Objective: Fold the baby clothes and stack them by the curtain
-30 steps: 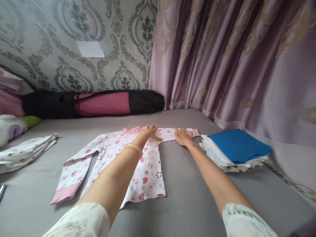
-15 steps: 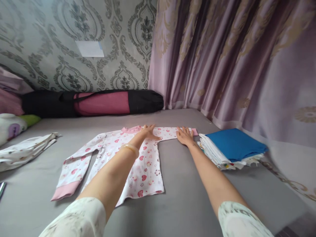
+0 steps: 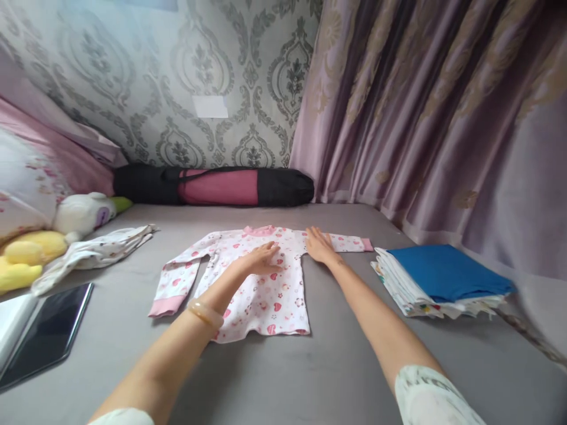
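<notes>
A child's white long-sleeved shirt (image 3: 266, 301) with pink hearts, pink collar and pink cuffs lies spread on the grey bed sheet (image 3: 283, 383). Over its chest is my left hand (image 3: 262, 258), fingers apart and holding nothing; whether it touches the cloth I cannot tell. My right hand (image 3: 319, 245) lies flat with fingers extended at the start of the right-hand sleeve, near the shoulder. That sleeve stretches straight out to the right, while the left-hand sleeve angles down toward me.
To the right sits a stack of folded clothes (image 3: 443, 277) with a blue piece on top. A crumpled white garment (image 3: 101, 254), a dark-screened tablet (image 3: 48, 330) and plush toys (image 3: 84, 213) are on the left. A black and red long bag (image 3: 217, 186) lies along the wall.
My right hand has slid along the sleeve from near the cuff to the shoulder. My left hand has moved from the collar area down onto the chest. The view has turned left.
</notes>
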Available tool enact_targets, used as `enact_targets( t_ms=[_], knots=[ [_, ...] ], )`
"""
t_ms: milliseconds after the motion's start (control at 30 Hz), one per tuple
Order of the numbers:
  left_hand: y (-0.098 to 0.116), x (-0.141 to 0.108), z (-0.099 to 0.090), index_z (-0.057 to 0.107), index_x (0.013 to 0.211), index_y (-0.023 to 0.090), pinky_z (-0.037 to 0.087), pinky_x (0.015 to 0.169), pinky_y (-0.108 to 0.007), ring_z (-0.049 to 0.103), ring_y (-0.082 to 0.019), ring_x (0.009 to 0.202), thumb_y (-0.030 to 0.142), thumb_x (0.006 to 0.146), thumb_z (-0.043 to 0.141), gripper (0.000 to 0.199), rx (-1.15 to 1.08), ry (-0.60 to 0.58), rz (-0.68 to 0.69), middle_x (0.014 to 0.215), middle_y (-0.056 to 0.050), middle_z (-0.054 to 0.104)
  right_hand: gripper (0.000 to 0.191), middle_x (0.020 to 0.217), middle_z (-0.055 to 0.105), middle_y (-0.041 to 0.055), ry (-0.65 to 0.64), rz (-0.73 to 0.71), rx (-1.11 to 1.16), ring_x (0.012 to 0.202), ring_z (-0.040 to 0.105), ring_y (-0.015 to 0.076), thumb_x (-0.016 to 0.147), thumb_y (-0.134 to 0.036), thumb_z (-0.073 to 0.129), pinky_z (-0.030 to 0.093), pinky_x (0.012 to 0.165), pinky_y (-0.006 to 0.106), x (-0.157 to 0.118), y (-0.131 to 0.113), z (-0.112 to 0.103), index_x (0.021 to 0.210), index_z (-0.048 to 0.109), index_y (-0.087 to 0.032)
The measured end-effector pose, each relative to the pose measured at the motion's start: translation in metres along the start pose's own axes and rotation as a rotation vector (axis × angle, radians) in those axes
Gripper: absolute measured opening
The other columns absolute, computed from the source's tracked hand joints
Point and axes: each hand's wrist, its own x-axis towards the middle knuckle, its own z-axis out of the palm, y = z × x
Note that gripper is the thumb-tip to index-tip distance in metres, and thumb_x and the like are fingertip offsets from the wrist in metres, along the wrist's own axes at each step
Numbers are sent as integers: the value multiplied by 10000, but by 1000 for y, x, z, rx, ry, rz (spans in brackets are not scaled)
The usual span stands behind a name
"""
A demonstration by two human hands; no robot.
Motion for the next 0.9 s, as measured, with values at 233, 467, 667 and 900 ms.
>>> enact_targets(
  t_ms=[233, 467, 667, 900],
  knots=[
    [-2, -53, -4, 357, 1480, 179, 278, 1148, -428, 250, -331, 1459, 468, 872, 524, 694, 14, -38, -35, 1590, -169, 254, 608, 1623, 161, 93, -64, -276, 76, 1498, 85, 196, 999, -366, 227, 11, 1200, 426, 12, -100, 21, 1544, 227, -97],
    [-29, -116, -6, 470, 1398, 188, 389, 1072, -370, 456, -290, 1339, 437, 874, 497, 581, -95, 111, -6, 1497, -147, 438, 625, 1641, 41, 34, -82, -125, 74, 1501, 19, 254, 1003, -452, 172, 34, 1182, 536, 32, -123, 37, 1561, 190, -173],
    [-82, -171, -8, 595, 1220, 212, 502, 877, -331, 626, -254, 1058, 597, 810, 502, 570, -366, 518, -345, 1221, -103, 660, 621, 1642, 44, 33, -138, -127, 64, 1498, 34, 272, 998, -448, 215, 64, 1176, 549, 35, -120, 31, 1557, 202, -177],
    [-136, -218, -7, 650, 797, 155, 409, 585, -274, 611, -220, 681, 621, 662, 610, 487, -405, 535, -941, 692, -55, 647, 490, 1528, 376, 164, 105, -224, 22, 1423, 282, 270, 949, -202, 344, 130, 1162, 478, 24, -171, 20, 1423, 437, -120]
  ],
)
